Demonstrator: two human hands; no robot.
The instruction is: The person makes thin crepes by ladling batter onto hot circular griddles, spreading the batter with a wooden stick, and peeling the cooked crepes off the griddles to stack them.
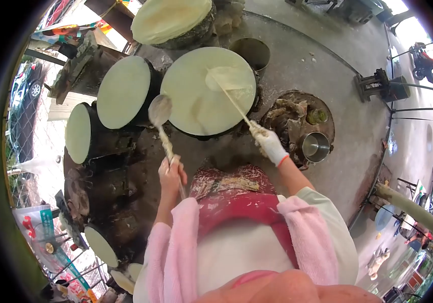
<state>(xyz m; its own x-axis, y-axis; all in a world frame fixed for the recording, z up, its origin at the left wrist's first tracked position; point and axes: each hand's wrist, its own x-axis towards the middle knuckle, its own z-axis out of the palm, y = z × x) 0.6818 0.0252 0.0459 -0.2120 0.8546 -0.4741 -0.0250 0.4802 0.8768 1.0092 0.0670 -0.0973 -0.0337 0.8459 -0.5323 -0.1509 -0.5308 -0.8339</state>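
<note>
My left hand (pixel 172 174), bare, is closed around the handle of a ladle (pixel 160 109). The ladle's bowl, coated with something pale, hangs at the left edge of a large round griddle (pixel 191 108). A smooth pale-green layer of batter covers that griddle. In a white glove, my right hand (pixel 268 145) grips a long, thin-handled spreader (pixel 234 104). Its far end, a pale rounded shape, rests on or just above the batter at the upper right, where the surface looks streaked. Both handles have wrapping or residue near my hands.
More batter-covered round griddles stand to the left (pixel 124 92) and behind (pixel 172 20). A dark bucket (pixel 251 52) sits behind the main griddle. On the right, a round stand (pixel 330 118) bears crumpled cloth, a green item and a steel pot (pixel 316 147). A chain-link fence (pixel 27 108) lies far left.
</note>
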